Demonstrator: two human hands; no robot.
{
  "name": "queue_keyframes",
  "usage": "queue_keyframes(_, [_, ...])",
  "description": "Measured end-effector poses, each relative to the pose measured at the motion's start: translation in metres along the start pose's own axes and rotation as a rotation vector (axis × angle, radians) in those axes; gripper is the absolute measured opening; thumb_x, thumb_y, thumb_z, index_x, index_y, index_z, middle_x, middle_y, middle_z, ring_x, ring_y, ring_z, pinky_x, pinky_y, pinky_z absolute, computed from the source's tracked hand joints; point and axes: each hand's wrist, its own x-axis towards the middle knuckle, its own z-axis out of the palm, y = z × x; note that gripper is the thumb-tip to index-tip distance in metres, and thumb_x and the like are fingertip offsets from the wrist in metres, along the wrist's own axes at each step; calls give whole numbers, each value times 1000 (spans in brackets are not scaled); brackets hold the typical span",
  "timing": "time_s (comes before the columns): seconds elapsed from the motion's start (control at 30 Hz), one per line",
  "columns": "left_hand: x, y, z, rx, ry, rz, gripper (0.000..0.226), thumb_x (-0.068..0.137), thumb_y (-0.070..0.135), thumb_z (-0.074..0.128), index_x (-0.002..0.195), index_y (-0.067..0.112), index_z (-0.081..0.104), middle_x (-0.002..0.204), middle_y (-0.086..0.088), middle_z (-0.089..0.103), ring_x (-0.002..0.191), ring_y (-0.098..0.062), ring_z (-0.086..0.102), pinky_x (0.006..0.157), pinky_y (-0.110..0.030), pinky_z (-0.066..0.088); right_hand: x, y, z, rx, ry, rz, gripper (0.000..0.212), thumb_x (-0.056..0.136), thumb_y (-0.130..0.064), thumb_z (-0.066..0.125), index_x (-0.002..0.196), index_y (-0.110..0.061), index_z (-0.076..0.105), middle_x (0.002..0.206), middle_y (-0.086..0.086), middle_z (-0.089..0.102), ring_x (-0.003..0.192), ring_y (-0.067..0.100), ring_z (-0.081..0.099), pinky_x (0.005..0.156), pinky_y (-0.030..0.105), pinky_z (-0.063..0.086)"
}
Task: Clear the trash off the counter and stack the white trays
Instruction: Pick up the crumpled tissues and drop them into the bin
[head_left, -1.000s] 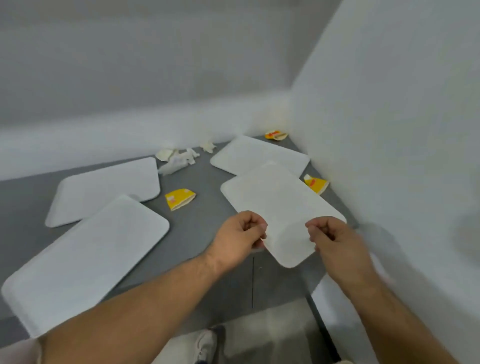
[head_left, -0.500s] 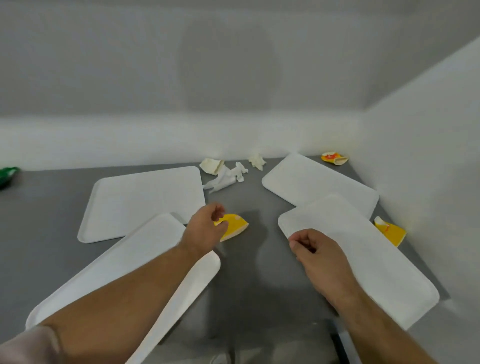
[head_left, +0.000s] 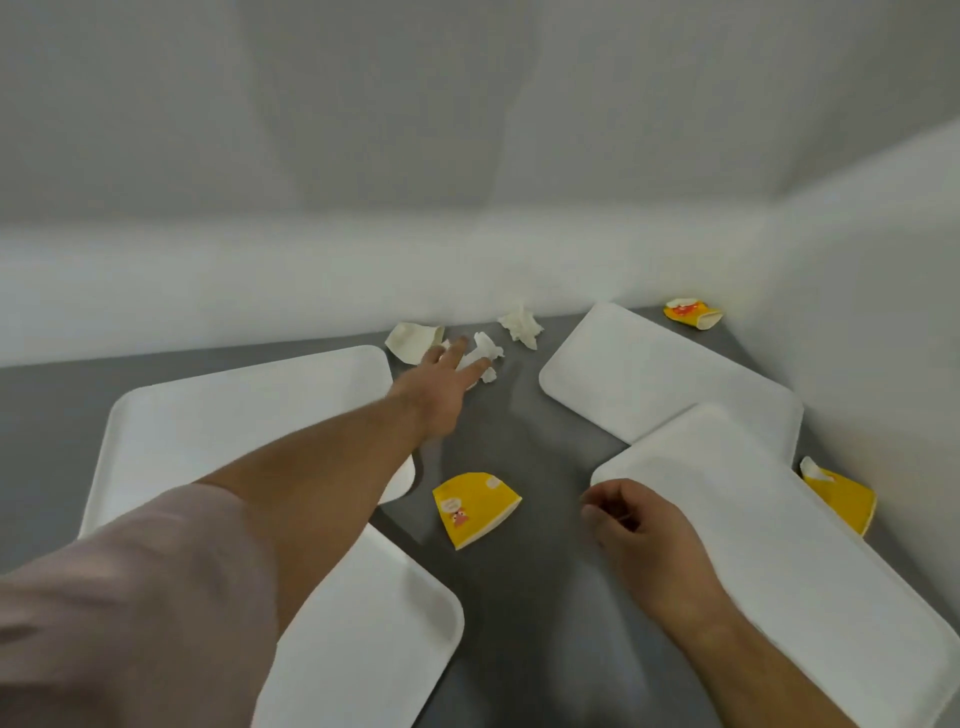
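- The left arm is stretching far forward, forearm bare, a pale pink sleeve covering the upper arm.
- The left hand is reaching palm down, fingers spread and extended, the grip open.
- The right hand is hanging low and close, fingers curled loosely inward into a slack fist, wrist slightly bent, holding nothing.

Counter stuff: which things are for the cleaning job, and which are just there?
For the job:
white trays
yellow wrappers
crumpled napkins
left hand, reaching for a napkin

Just there:
grey counter
white wall
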Motion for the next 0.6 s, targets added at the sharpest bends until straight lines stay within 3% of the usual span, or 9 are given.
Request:
queue_keyframes(0.1, [25,0,5,83,-75,47,110,80,-3,62,159,47,5,170,4,-17,155,-38,10,98,-50,51,15,7,2,15,-18,12,8,92,-26,68,89,-32,72,79,-15,72,69,3,64,59,13,47])
queue_keyframes(0.17, [35,-2,10,110,-111,67,104,83,-4,61,158,47,10,172,4,-10,152,-42,20,98,-50,50,26,10,3,12,-26,20,7,92,-26,67,89,-31,72,79,-15,72,68,3,64,60,14,46])
queue_keyframes(0.23, [42,-5,12,138,-112,99,84,90,1,57,158,38,24,171,-3,13,144,-42,35,98,-50,50,38,13,6,1,-32,14,7,92,-27,67,90,-32,72,81,-16,71,72,1,64,60,10,44])
queue_keyframes(0.3, [48,-8,13,186,-80,163,52,100,13,47,151,25,41,155,-11,42,128,-37,50,101,-50,49,52,12,8,-22,-40,9,7,92,-29,66,92,-34,71,83,-16,71,77,-2,64,61,10,44])
queue_keyframes(0.37, [50,-11,17,171,-61,181,38,105,21,44,141,18,55,145,-11,54,124,-33,55,105,-46,47,69,9,12,-44,-56,10,7,93,-31,65,92,-37,70,84,-17,71,81,-6,63,63,12,44])
queue_keyframes(0.5, [34,-9,26,-68,9,86,30,101,15,51,128,18,66,135,-10,63,117,-29,62,100,-39,48,116,-4,21,-58,-26,-25,6,92,-29,66,91,-34,69,86,-16,70,82,-2,64,69,15,44])
queue_keyframes(0.6, [17,-2,27,-352,149,1,24,103,31,51,112,15,66,112,-7,68,94,-23,61,80,-36,51,163,-17,31,-168,-6,-135,8,93,-26,63,96,-32,68,92,-18,68,83,-2,61,69,7,38])
